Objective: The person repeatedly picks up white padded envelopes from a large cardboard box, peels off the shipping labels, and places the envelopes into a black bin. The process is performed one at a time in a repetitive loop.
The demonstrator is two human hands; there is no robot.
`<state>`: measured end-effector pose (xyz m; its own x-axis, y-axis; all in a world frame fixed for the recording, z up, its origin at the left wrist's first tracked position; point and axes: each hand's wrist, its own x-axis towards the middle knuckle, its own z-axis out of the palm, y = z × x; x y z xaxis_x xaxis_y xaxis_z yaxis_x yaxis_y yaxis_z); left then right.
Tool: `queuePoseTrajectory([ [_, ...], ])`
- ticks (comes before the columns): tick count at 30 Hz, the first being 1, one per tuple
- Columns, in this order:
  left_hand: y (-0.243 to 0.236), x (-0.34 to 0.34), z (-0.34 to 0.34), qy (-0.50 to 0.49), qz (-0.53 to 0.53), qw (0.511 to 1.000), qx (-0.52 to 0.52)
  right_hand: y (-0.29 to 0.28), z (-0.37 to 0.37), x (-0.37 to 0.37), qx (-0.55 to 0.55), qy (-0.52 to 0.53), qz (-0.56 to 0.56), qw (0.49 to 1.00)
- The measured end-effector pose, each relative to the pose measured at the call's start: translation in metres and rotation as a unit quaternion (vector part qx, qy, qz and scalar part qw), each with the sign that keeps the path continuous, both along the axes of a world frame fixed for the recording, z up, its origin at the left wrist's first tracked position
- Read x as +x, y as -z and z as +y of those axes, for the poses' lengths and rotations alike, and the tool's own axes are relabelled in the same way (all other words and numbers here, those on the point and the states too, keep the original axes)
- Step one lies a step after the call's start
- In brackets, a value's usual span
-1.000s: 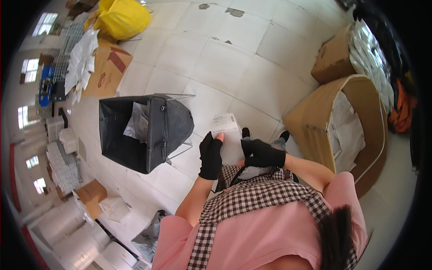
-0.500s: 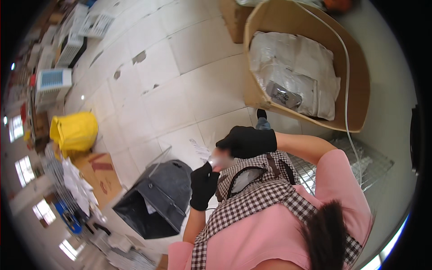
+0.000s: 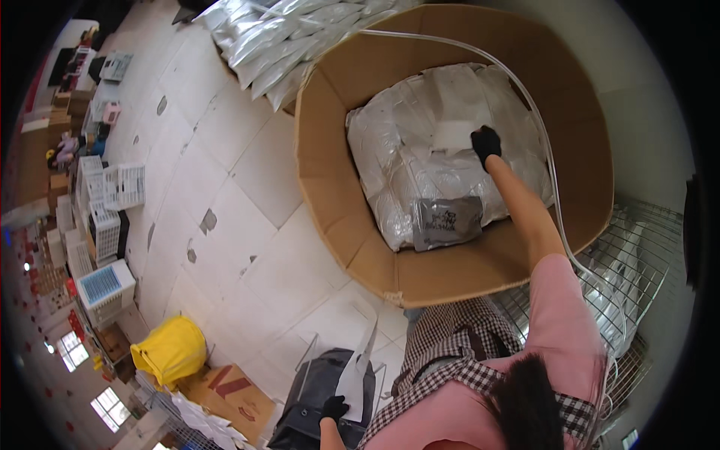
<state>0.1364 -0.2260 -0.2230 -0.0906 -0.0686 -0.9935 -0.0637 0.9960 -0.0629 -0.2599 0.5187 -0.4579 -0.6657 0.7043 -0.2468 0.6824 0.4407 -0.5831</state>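
Note:
My right hand (image 3: pixel 486 145), in a black glove, reaches deep into a large cardboard box (image 3: pixel 330 217). Its fingers are curled at the edge of a flat white packet (image 3: pixel 453 135), on top of clear-wrapped white packages (image 3: pixel 390 157). A grey plastic packet (image 3: pixel 448 223) with dark print lies at the near side of the pile. Low in the view, my left hand (image 3: pixel 334 407), also gloved in black, is closed at the lower end of a long white paper strip (image 3: pixel 352 382). The strip hangs across a black fabric bin (image 3: pixel 307 390).
A clear tube (image 3: pixel 536 112) runs over the box. Shiny filled bags (image 3: pixel 277 45) are stacked behind it. Right of me stands a wire rack (image 3: pixel 637 262). To the left are a yellow bag (image 3: pixel 171 349), a flat carton (image 3: pixel 232 401) and white crates (image 3: pixel 105 217).
My hands, together before my apron earlier, have parted. The right went forward into the box, the left down to the black bin. My view has shifted toward the box.

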Motion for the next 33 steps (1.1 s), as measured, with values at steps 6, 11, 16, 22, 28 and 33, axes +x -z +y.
queuePoseTrajectory([
  [6,0.015,-0.008,-0.030,0.091,0.006,0.996,0.016,-0.016,0.080,-0.093,0.282,-0.182,0.130,0.933],
  [11,0.012,-0.006,-0.032,-0.022,0.019,0.999,-0.038,0.052,0.097,-0.124,0.219,-0.351,0.002,0.910],
  [16,0.014,-0.003,-0.006,-0.049,0.020,0.996,-0.067,0.090,0.080,-0.125,0.208,-0.389,-0.002,0.897],
  [22,0.007,-0.012,-0.006,-0.036,0.029,0.997,-0.069,0.084,0.105,-0.158,0.149,-0.345,-0.037,0.926],
  [28,0.003,0.011,-0.013,-0.013,0.023,0.998,-0.056,0.101,0.097,-0.085,0.239,-0.034,-0.054,0.969],
  [33,-0.002,0.050,-0.008,-0.052,0.047,0.996,-0.055,0.046,0.069,-0.106,0.042,0.134,-0.214,0.967],
])
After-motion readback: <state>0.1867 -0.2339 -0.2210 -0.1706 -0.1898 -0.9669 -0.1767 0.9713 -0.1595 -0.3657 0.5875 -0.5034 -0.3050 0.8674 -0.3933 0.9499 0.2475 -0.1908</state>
